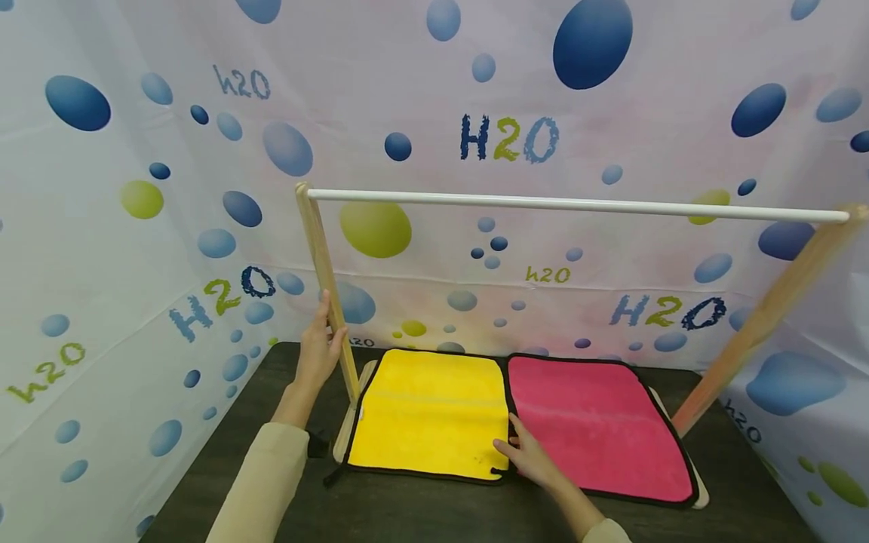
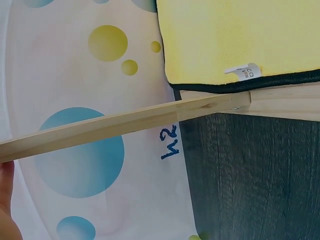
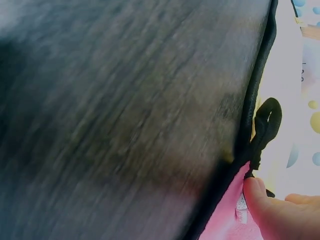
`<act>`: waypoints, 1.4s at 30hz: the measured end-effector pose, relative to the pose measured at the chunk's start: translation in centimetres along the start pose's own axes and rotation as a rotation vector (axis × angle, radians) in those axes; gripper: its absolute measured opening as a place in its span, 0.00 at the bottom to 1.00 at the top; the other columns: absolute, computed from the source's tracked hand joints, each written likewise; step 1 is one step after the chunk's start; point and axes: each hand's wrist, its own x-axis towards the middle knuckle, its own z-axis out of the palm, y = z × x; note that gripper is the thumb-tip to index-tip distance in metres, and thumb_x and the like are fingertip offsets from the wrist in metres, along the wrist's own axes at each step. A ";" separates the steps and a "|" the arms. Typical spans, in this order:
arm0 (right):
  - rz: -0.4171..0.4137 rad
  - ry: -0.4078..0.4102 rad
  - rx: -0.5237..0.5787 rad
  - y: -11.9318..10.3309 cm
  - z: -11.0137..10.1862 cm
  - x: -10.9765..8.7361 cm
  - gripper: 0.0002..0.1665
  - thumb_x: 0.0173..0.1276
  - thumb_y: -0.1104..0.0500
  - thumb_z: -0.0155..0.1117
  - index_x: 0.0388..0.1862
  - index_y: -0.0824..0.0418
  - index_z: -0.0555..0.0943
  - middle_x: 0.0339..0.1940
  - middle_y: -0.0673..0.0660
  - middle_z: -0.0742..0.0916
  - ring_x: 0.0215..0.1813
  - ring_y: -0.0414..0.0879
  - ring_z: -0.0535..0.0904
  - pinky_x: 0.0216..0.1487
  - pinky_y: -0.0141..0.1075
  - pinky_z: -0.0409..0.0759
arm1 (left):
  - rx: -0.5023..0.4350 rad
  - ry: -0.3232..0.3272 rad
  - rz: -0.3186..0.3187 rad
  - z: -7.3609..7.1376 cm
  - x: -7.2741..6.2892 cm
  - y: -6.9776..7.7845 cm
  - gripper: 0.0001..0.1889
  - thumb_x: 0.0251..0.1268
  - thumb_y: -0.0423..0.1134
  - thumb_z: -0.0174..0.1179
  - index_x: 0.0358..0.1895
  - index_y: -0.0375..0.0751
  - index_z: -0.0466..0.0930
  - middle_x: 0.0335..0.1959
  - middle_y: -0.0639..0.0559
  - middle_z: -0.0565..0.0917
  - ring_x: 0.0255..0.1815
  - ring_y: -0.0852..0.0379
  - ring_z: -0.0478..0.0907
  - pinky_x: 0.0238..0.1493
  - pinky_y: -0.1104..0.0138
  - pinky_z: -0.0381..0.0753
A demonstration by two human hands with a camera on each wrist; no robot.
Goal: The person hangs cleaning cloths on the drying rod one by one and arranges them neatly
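My left hand (image 1: 317, 351) grips the left wooden post (image 1: 322, 256) of a rack, its thumb across the post's right side. In the left wrist view, a fingertip touches the post's lower edge. My right hand (image 1: 532, 456) lies where a yellow cloth (image 1: 431, 422) and a pink cloth (image 1: 597, 430) meet, fingers spread at the yellow cloth's right edge. Both cloths lie flat side by side, with black trim. A black loop (image 3: 268, 120) stands by the right thumb in the right wrist view, near a white tag (image 3: 241, 212) on the pink cloth.
A white rod (image 1: 577, 204) spans the rack above the cloths, from the left post to the right post (image 1: 767, 317). Under the cloths, wooden feet (image 1: 345, 434) rest on the dark table (image 1: 407, 513). A bubble-printed curtain (image 1: 421, 90) encloses the table's back and sides.
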 end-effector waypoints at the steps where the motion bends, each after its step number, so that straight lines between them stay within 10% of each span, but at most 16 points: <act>1: -0.002 0.006 0.013 0.1 0.0 0.1 0.46 0.66 0.49 0.56 0.70 0.71 0.47 0.65 0.77 0.60 0.60 0.68 0.66 0.44 0.57 0.76 | -0.002 0.001 0.000 0.0 0.0 0.0 0.49 0.54 0.19 0.57 0.73 0.56 0.40 0.43 0.26 0.71 0.40 0.32 0.77 0.32 0.49 0.79; 23: 0.083 0.208 0.165 -0.1 0.9 2.1 0.35 0.65 0.57 0.57 0.60 0.82 0.61 0.42 0.70 0.77 0.47 0.61 0.74 0.49 0.52 0.74 | 0.008 0.038 0.009 0.3 -0.2 0.0 0.49 0.54 0.19 0.57 0.72 0.58 0.40 0.41 0.26 0.73 0.38 0.33 0.78 0.30 0.51 0.80; 28: 0.120 0.227 0.171 -0.1 1.2 2.3 0.40 0.62 0.48 0.61 0.58 0.81 0.64 0.49 0.74 0.75 0.50 0.64 0.73 0.50 0.53 0.73 | -0.002 0.047 0.008 0.4 -0.1 -0.1 0.49 0.55 0.19 0.56 0.72 0.60 0.40 0.42 0.26 0.73 0.39 0.33 0.77 0.31 0.50 0.80; 36: 0.120 0.050 0.397 -0.9 0.7 2.4 0.37 0.67 0.58 0.55 0.66 0.78 0.54 0.27 0.55 0.72 0.24 0.42 0.65 0.29 0.31 0.67 | -0.016 0.040 -0.002 0.6 -0.1 -0.4 0.49 0.55 0.19 0.56 0.72 0.61 0.41 0.43 0.25 0.73 0.38 0.33 0.78 0.30 0.51 0.80; 42: 0.121 -0.024 0.435 -1.5 0.8 3.1 0.35 0.69 0.62 0.50 0.68 0.76 0.50 0.31 0.59 0.72 0.25 0.42 0.65 0.32 0.31 0.68 | -0.016 0.049 0.005 0.4 0.0 -0.2 0.49 0.55 0.19 0.56 0.72 0.62 0.40 0.43 0.25 0.72 0.39 0.33 0.77 0.31 0.50 0.80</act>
